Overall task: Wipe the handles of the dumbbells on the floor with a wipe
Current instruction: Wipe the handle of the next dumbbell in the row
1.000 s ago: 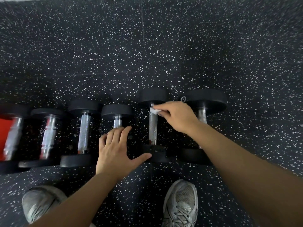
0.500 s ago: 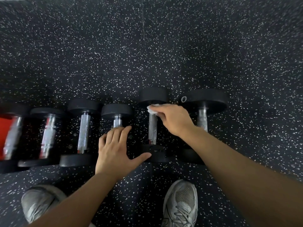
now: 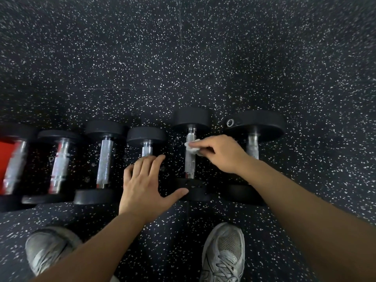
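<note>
Several black dumbbells with silver handles lie in a row on the speckled floor. My right hand pinches a small white wipe against the upper part of the handle of the second dumbbell from the right. My left hand lies flat with fingers spread over the near end of the shorter dumbbell to the left, hiding most of its handle; the thumb reaches toward the near weight of the wiped dumbbell.
A large dumbbell sits at the far right and three more lie to the left, the outermost with red on it. My two grey shoes stand just in front of the row. Speckled black floor stretches beyond.
My right hand has slid the wipe down the handle from its top end toward me. My left hand has stayed in place.
</note>
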Motion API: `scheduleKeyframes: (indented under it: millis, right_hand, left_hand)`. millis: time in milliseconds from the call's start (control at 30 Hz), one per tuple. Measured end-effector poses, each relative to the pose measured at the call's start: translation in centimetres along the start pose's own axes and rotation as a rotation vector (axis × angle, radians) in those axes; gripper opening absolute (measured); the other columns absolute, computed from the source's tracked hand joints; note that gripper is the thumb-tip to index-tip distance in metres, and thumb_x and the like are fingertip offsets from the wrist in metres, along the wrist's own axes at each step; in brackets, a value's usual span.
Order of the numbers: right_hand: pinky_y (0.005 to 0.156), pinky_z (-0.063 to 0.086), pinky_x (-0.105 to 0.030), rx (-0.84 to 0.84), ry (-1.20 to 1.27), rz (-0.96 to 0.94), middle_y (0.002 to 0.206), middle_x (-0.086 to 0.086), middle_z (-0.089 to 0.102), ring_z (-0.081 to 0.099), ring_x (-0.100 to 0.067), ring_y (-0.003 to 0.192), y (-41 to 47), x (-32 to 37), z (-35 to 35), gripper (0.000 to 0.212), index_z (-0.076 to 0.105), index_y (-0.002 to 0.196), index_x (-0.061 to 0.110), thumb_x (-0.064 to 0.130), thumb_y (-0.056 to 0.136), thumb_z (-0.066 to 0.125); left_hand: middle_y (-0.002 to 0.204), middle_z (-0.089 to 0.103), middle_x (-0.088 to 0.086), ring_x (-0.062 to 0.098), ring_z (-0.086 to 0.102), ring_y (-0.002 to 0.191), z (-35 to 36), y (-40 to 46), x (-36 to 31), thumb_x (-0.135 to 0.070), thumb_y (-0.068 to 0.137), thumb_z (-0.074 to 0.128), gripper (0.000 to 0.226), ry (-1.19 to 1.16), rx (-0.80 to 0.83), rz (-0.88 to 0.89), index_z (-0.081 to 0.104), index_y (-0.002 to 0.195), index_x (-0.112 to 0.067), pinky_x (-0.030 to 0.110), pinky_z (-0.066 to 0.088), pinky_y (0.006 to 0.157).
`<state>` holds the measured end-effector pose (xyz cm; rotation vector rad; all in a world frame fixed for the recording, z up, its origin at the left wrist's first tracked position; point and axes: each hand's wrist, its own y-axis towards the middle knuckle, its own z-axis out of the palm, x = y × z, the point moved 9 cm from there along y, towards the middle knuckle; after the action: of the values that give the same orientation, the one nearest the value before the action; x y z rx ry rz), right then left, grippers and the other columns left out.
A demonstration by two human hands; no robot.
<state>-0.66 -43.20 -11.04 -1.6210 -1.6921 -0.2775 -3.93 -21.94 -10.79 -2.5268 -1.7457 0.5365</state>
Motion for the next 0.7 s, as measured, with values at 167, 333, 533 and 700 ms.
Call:
scheduleKeyframes:
  millis: [167, 333, 533, 700]
  right_hand:
    - [0.101, 0.053, -0.041, 0.330, -0.130, -0.008, 0.136, 0.006, 0.068, 0.067, -0.018, 0.116, -1.3, 0.3, 3.5, 0.033, 0.066, 0.128, 0.048, 0.034, 0.098, 0.066]
    - [0.102, 0.054, -0.044, 0.300, 0.114, 0.030, 0.136, 0.013, 0.067, 0.069, -0.022, 0.113, -1.3, 0.9, 1.6, 0.032, 0.068, 0.125, 0.046, 0.029, 0.097, 0.067]
    - [0.100, 0.054, -0.043, 0.074, -0.028, 0.010, 0.133, 0.009, 0.069, 0.068, -0.018, 0.115, 0.1, 0.9, 0.5, 0.033, 0.063, 0.131, 0.048, 0.038, 0.100, 0.062]
    - [0.097, 0.056, -0.044, 0.449, -0.187, 0.049, 0.128, 0.005, 0.072, 0.069, -0.022, 0.109, -1.5, 0.1, 2.4, 0.029, 0.070, 0.124, 0.044, 0.034, 0.096, 0.067]
  left_hand:
    - [0.148, 0.050, 0.001, 0.024, 0.040, 0.143, -0.1, 0.0, -0.1, -0.100, 0.077, 0.029, 0.107, -0.009, -0.003, 0.003, 0.041, 0.152, -0.023, 0.050, 0.028, 0.121]
    - [0.147, 0.051, 0.001, 0.024, 0.040, 0.143, -0.1, 0.0, 0.0, -0.100, 0.077, 0.027, 0.108, -0.001, 0.000, 0.001, 0.041, 0.151, -0.023, 0.050, 0.027, 0.121]
    - [0.146, 0.052, 0.001, 0.023, 0.042, 0.141, -0.3, -0.1, -0.1, -0.100, 0.077, 0.031, 0.108, 0.002, -0.012, 0.002, 0.042, 0.151, -0.022, 0.049, 0.028, 0.120]
    - [0.147, 0.053, 0.002, 0.023, 0.042, 0.142, -0.2, 0.0, -0.1, -0.100, 0.077, 0.030, 0.108, -0.002, -0.011, 0.001, 0.043, 0.150, -0.021, 0.050, 0.029, 0.120]
